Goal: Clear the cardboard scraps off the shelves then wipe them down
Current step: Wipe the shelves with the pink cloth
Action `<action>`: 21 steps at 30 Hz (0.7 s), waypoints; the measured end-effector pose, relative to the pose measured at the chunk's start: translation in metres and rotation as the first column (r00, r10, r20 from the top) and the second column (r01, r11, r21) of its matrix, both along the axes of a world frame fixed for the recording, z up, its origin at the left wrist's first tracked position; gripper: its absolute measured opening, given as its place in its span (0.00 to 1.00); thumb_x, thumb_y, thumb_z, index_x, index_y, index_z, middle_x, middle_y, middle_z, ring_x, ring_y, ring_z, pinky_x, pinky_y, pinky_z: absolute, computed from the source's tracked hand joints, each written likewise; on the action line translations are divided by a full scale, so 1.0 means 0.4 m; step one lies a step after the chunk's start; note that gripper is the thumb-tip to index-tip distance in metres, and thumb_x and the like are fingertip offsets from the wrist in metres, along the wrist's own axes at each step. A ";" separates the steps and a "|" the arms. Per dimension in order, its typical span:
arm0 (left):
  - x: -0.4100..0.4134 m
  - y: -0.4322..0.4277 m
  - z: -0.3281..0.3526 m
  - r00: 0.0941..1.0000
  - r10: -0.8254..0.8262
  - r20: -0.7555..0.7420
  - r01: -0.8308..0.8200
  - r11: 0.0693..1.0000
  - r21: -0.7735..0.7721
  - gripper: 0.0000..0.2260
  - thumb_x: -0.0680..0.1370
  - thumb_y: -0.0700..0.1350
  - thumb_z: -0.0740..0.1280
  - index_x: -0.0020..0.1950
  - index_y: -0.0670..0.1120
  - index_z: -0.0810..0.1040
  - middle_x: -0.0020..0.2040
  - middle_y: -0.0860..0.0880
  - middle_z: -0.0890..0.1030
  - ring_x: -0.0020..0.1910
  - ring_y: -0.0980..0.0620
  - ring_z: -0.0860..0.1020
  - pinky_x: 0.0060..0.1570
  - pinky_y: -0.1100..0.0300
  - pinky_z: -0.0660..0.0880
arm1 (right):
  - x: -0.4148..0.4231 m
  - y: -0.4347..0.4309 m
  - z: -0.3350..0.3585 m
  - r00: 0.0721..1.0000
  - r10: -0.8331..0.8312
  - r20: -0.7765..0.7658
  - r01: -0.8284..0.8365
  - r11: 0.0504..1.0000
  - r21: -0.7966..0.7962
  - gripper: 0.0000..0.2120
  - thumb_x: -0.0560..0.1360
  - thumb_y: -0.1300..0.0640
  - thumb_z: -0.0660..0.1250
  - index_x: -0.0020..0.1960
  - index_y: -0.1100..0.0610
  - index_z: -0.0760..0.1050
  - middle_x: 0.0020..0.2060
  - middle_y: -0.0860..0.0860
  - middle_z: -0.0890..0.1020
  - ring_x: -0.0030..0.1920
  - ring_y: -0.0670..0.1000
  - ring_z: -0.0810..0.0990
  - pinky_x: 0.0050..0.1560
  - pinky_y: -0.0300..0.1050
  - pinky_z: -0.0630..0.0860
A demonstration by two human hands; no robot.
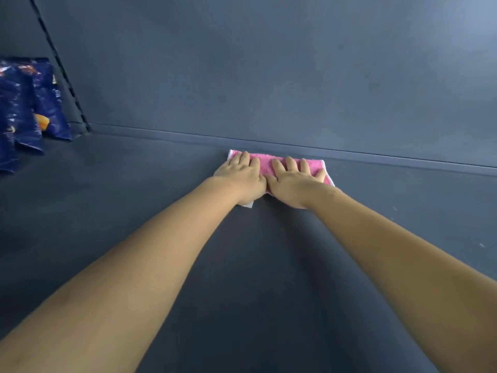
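Observation:
A pink cloth (265, 164) with a white edge lies flat on the dark grey shelf (134, 211), close to the back wall. My left hand (242, 176) presses on its left half with straight fingers. Beside it, my right hand (294, 181) presses flat on the right half. Both arms reach far forward across the shelf. The hands cover most of the cloth. No cardboard scraps are in view.
Several dark blue snack bags (29, 109) stand at the far left of the shelf, against a slotted upright (64, 76). The grey back panel (269, 76) rises just behind the cloth. A few pale specks (481, 245) dot the shelf at the right.

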State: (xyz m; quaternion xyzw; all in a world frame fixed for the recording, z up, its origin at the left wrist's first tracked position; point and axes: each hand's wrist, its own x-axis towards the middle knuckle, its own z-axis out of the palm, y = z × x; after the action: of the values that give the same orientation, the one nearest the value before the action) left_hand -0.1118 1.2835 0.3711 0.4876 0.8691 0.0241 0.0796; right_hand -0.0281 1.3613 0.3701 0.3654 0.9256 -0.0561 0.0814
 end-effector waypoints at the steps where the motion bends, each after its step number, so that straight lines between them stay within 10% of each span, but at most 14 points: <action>1: -0.012 0.013 -0.002 1.000 0.001 0.001 -0.001 1.000 0.008 0.24 0.82 0.45 0.46 0.77 0.40 0.46 0.78 0.42 0.45 0.77 0.47 0.44 0.74 0.55 0.43 | -0.012 0.012 -0.001 1.000 -0.002 -0.005 0.002 1.000 -0.001 0.26 0.80 0.45 0.43 0.77 0.50 0.44 0.76 0.51 0.48 0.76 0.59 0.45 0.71 0.66 0.44; 9: -0.055 0.056 -0.009 1.000 0.024 0.016 -0.025 0.998 0.053 0.18 0.80 0.44 0.49 0.69 0.40 0.61 0.71 0.41 0.61 0.73 0.46 0.56 0.72 0.54 0.52 | -0.053 0.048 -0.005 0.999 -0.011 -0.035 0.011 1.000 0.016 0.25 0.80 0.46 0.43 0.76 0.50 0.47 0.75 0.52 0.52 0.75 0.58 0.47 0.71 0.64 0.46; 21: -0.024 -0.055 0.002 0.998 0.022 0.055 -0.024 0.999 0.032 0.24 0.81 0.46 0.48 0.76 0.41 0.49 0.78 0.44 0.47 0.77 0.49 0.45 0.75 0.55 0.45 | -0.016 -0.071 0.005 0.998 -0.047 -0.033 0.048 0.999 0.013 0.26 0.80 0.44 0.42 0.76 0.50 0.46 0.76 0.51 0.49 0.76 0.58 0.45 0.71 0.66 0.44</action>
State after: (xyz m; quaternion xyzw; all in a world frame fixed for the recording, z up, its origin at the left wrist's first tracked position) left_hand -0.1215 1.2615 0.3717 0.4778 0.8717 0.0527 0.0951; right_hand -0.0343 1.3329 0.3722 0.3869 0.9182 -0.0577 0.0626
